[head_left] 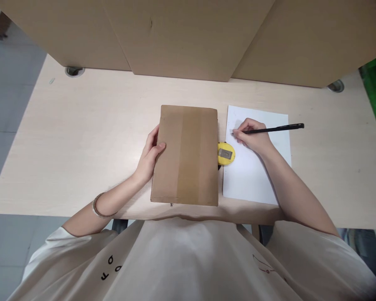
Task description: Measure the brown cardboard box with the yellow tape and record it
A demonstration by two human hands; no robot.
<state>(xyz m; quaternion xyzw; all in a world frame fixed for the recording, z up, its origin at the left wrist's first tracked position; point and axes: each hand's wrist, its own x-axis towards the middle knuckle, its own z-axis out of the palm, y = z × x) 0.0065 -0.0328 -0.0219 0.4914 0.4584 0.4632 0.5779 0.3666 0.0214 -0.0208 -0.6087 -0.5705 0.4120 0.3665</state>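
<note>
A brown cardboard box (188, 154) with a strip of tape down its middle lies in front of me. My left hand (150, 154) grips its left side, thumb on the top face and the other fingers partly hidden behind the edge. To the right is a sheet of white paper (241, 175). My right hand (252, 136) pinches a black pen (282, 128), its tip at the upper left part of the sheet. Between box and paper sits a round yellow object (226, 154) with a grey metal clip, possibly a tape measure, overlapping the paper's left edge and partly hidden by the box.
Everything lies on a pale wooden table (90, 125). Large cardboard panels (181, 37) stand along its far edge. Two round cable holes, left (74, 71) and right (336, 86), sit near the panels. The table's front edge is close to my body.
</note>
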